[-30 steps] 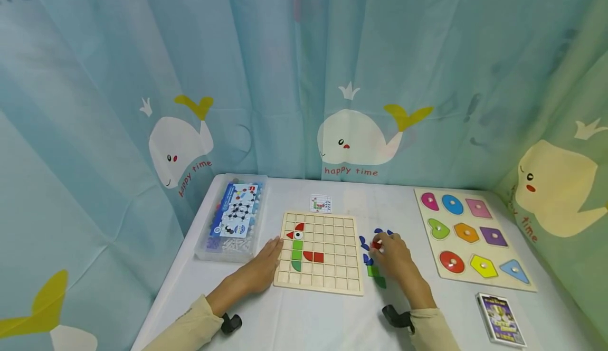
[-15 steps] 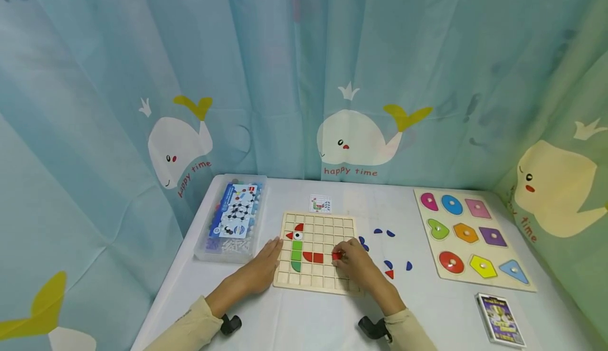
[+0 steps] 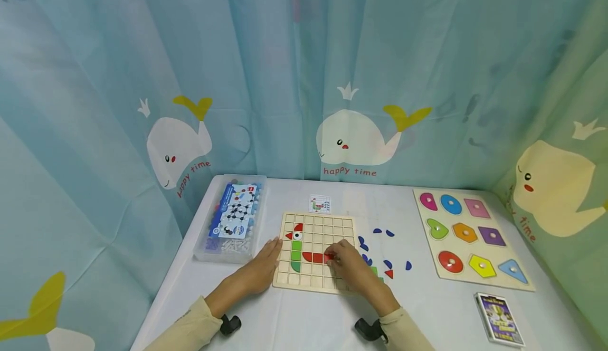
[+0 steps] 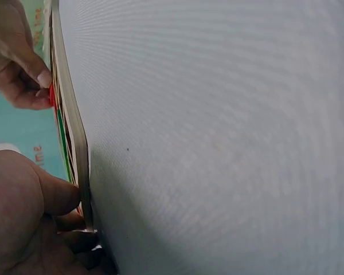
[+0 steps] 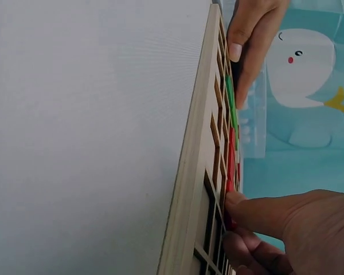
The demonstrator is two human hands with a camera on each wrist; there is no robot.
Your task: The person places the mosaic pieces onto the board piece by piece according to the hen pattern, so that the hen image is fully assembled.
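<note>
The wooden grid board (image 3: 315,281) lies flat on the table in the head view. On it are a tile with an eye (image 3: 297,236), several red tiles (image 3: 307,257) and green tiles (image 3: 296,250). My right hand (image 3: 349,264) pinches a red tile (image 3: 328,257) between thumb and fingers, at the right end of the red row. Its outline is mostly hidden by the fingertips. My left hand (image 3: 263,267) rests along the board's left edge, fingers straight. In the left wrist view, its thumb (image 4: 60,195) touches the board's side.
Loose blue pieces (image 3: 363,242), a red triangle (image 3: 389,274) and green pieces (image 3: 374,271) lie right of the board. A small pattern card (image 3: 320,204) is behind it. A plastic box (image 3: 233,219) stands left; a shape puzzle (image 3: 475,239) and card pack (image 3: 500,319) lie right.
My right hand has come left from the loose pieces onto the board, carrying a red tile, and then a little further left against the red row. My left hand stays put.
</note>
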